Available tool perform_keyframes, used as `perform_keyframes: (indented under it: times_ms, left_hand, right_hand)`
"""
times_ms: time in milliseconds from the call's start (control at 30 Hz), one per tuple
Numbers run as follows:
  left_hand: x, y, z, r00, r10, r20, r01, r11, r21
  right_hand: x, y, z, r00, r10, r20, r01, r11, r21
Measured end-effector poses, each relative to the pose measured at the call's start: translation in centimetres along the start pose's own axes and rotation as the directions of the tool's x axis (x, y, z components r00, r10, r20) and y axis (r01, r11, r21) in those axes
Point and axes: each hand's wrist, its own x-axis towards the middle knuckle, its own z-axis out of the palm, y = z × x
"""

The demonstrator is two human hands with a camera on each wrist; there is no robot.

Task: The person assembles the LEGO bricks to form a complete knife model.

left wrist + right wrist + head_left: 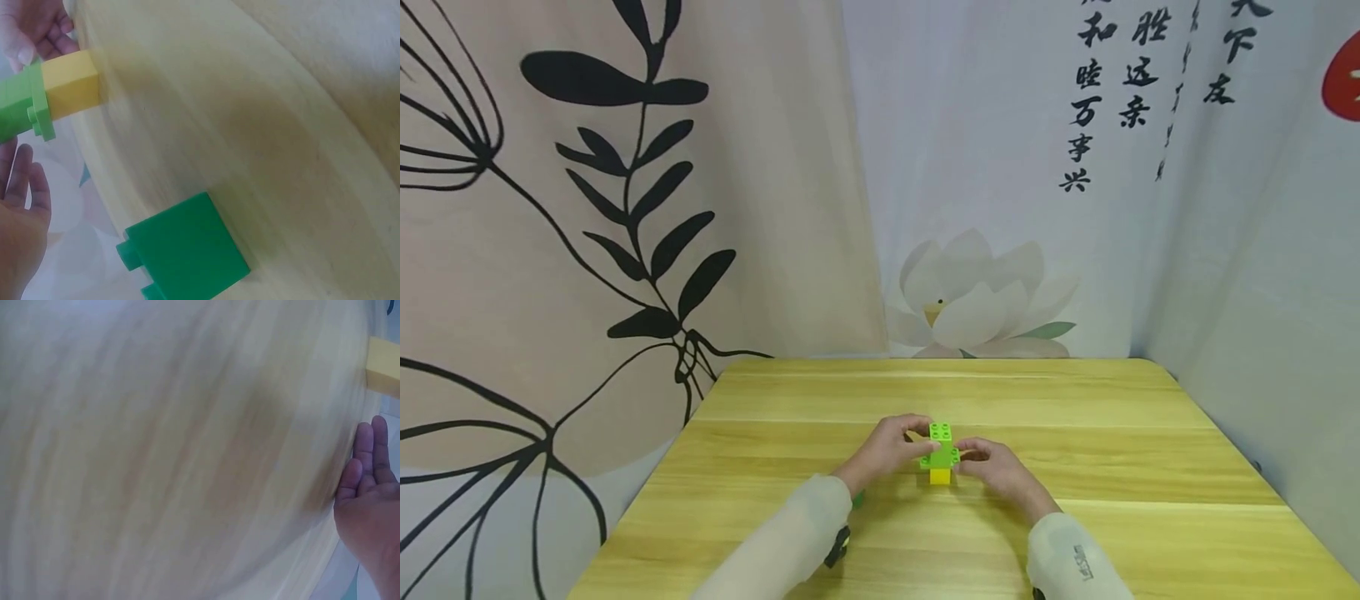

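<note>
A small stack of toy building bricks stands on the table in the head view. Its base is a yellow brick [940, 477], with a flat light green brick [926, 462] above and a taller light green brick [941, 433] on top. From the left, my left hand [889, 450] holds the tall part between thumb and fingers. My right hand [997, 471] pinches the flat brick's right end. The left wrist view shows the yellow brick [72, 84] against the tabletop and the right thumb at the green brick's edge. In the right wrist view, the yellow brick [383, 365] is partly cut off.
A dark green brick [187, 250] lies on the table near the left wrist, mostly hidden by the left forearm in the head view. The wooden table [1112, 450] ends at a printed curtain [790, 183] behind and another at the right.
</note>
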Motion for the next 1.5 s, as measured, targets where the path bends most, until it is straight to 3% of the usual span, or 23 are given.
perform_keyframes:
  times_ms: [833,1067,1500]
  left_hand:
    - [0.3,1.1,-0.4,0.999,-0.015,0.034,0.014,0.999,0.044]
    - [0.2,1.0,-0.3,0.999,-0.038,0.021,0.037,0.998,0.042]
    - [0.2,0.6,-0.2,1.0,-0.018,0.023,0.017,0.999,0.05]
  right_hand:
    - [0.1,0.0,0.0,0.999,0.028,-0.031,-0.027,1.0,0.016]
    - [-0.1,-0.1,0.0,0.999,0.034,-0.034,-0.034,0.999,0.012]
    - [0.0,0.1,-0.1,1.0,0.016,-0.023,-0.015,1.0,0.016]
